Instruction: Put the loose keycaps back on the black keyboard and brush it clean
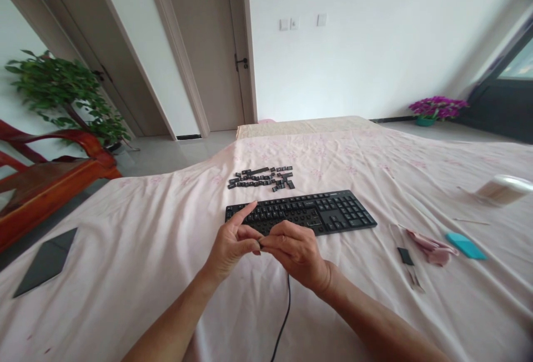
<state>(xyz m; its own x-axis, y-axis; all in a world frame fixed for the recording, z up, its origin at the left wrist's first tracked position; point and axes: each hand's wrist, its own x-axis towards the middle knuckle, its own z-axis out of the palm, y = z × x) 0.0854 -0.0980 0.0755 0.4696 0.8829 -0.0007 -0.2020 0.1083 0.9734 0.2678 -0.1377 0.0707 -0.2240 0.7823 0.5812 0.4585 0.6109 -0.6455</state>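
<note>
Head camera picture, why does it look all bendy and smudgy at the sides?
All in the head view: the tub at the right edge is stretched and smeared, and the left door leans, probably from a wide lens; the keyboard nearer the middle is clearer; soft shadows line folds of the pink cloth; the dark piece at the fingertips is too small to make out.

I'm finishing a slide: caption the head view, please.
Left hand and right hand hold a small dark piece before a keyboard, loose keycaps beyond.
</note>
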